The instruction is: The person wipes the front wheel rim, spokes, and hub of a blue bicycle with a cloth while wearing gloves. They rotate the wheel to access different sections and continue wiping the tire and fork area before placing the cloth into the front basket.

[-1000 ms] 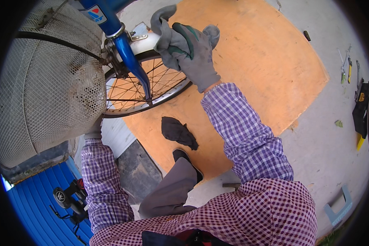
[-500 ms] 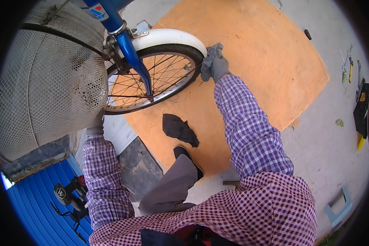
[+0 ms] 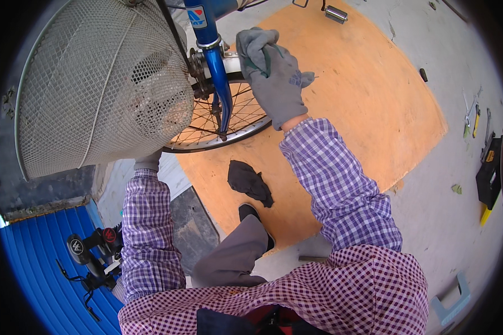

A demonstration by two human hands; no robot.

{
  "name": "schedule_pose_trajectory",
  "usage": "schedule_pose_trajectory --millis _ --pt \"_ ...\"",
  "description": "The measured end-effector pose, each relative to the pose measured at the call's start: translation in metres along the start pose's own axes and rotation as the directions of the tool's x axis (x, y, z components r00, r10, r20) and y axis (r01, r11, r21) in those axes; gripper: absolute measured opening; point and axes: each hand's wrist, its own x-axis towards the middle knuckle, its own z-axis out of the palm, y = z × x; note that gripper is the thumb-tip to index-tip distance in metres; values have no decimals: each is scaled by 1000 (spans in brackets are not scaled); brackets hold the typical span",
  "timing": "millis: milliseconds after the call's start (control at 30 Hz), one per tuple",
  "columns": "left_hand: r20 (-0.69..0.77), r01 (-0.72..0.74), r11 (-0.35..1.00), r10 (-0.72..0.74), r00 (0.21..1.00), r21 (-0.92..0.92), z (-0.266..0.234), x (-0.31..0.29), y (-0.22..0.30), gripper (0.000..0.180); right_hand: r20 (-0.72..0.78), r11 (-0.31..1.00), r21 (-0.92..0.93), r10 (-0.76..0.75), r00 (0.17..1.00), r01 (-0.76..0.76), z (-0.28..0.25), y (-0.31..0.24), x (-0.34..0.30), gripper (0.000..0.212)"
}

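Observation:
My right hand point(image 3: 278, 86), in a grey glove, is closed around a crumpled grey cloth point(image 3: 257, 47). It holds the cloth at the white mudguard point(image 3: 229, 65) over the bicycle's front wheel point(image 3: 243, 131), just right of the blue fork point(image 3: 220, 84). Only the grey-gloved wrist end of my left hand point(image 3: 148, 161) shows, below the wire mesh basket point(image 3: 95, 95) near the wheel's lower left; its fingers are hidden. A dark cloth point(image 3: 248, 181) lies crumpled on the orange board point(image 3: 363, 106), below the wheel.
A bicycle pedal point(image 3: 336, 15) juts in at the top. Hand tools point(image 3: 476, 120) and a black toolbox point(image 3: 489, 173) lie on the concrete at right. Black handlebars point(image 3: 92, 254) stand by a blue corrugated panel point(image 3: 33, 268) at lower left. My shoe point(image 3: 248, 211) rests on the board.
My right hand with the grey cloth has moved left and up along the mudguard, from its end toward the fork. The bicycle and basket sit further right in view, and a pedal now shows.

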Motion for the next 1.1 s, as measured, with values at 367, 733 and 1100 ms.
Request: schedule_pose_trajectory --millis 367,733,1100 --pt "-6 -4 999 5 1000 40 61 -26 13 45 364 962 -64 -227 904 267 18 50 -56 37" --pt "-51 100 994 -98 994 33 9 8 0 50 58 948 -3 -317 947 318 22 -45 -21 40" --pt "105 131 987 -141 985 92 -5 -23 3 52 178 951 -90 -278 944 297 15 -43 -35 38"
